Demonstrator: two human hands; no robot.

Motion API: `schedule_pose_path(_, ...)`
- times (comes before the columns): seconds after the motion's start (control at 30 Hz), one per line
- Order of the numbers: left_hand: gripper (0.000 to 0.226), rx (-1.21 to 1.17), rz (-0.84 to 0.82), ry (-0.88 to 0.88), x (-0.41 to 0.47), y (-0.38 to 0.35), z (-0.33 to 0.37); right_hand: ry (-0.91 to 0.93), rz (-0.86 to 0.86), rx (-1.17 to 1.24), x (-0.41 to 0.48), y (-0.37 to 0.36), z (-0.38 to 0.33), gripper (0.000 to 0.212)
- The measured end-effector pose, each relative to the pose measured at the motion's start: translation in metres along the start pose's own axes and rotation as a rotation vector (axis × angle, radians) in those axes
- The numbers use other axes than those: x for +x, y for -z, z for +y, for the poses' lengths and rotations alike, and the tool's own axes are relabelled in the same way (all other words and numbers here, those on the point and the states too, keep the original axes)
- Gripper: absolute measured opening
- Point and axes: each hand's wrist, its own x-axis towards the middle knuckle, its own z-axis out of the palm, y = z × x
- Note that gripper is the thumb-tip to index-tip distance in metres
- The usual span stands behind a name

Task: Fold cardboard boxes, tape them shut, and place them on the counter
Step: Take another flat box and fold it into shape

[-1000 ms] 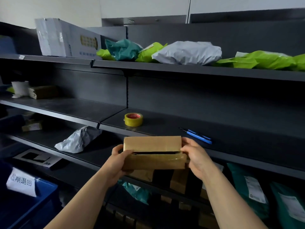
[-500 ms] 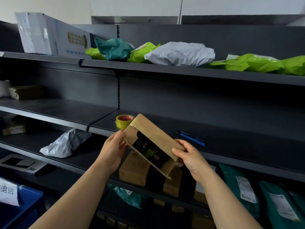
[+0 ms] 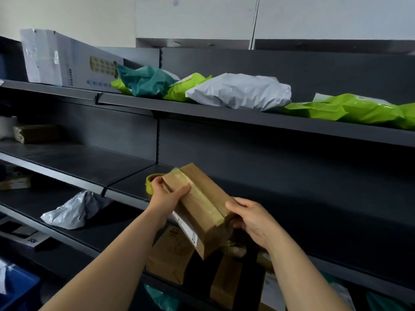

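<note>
I hold a small brown cardboard box (image 3: 202, 205) in the air in front of the dark middle shelf (image 3: 292, 198). It is tilted, with its far end up and to the left. A strip of clear tape runs along its top seam and a white label shows on its lower side. My left hand (image 3: 167, 196) grips the far upper end, thumb lying on the taped top. My right hand (image 3: 249, 221) grips the near lower end. A yellow tape roll (image 3: 150, 182) stands on the shelf just behind my left hand, mostly hidden.
The top shelf (image 3: 247, 117) carries green, teal and grey mailer bags and a white carton (image 3: 62, 61). A grey bag (image 3: 74, 209) lies on the lower shelf at left. Brown boxes (image 3: 170, 254) stand below my hands. A blue bin (image 3: 15, 290) sits bottom left.
The box has been turned over: its open dark side is gone from sight and the taped seam now faces up. Both hands shifted to the box's ends, and my view moved upward.
</note>
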Motion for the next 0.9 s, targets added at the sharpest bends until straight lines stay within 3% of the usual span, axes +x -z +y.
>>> schedule_pose_path(0.17, 0.096, 0.009, 0.08, 0.015, 0.018, -0.006, 0.0, 0.026, -0.022, -0.059, 0.018, 0.005, -0.015, 0.036)
schedule_pose_path(0.37, 0.075, 0.343, 0.129, -0.031, 0.036, -0.015, 0.012, 0.051, 0.091, 0.02, 0.044, 0.004, -0.022, 0.072)
schedule_pose_path(0.47, 0.053, 0.392, 0.126, -0.03, 0.05, -0.012, 0.017, 0.046, 0.198, -0.006, 0.053, 0.005, -0.032, 0.081)
schedule_pose_path(0.57, 0.035, 0.338, 0.118, -0.022, 0.067, -0.008, 0.02, 0.062, 0.328, -0.092, 0.068, 0.003, -0.036, 0.064)
schedule_pose_path(0.73, 0.037, 0.399, 0.07, -0.169, 0.078, -0.004, 0.02, 0.228, 0.527, -0.308, 0.085, -0.01, -0.039, 0.011)
schedule_pose_path(0.9, 0.046, 0.72, -0.066, -0.346, 0.089, -0.003, 0.023, 0.251, 0.467, -0.461, 0.084, -0.019, -0.036, 0.029)
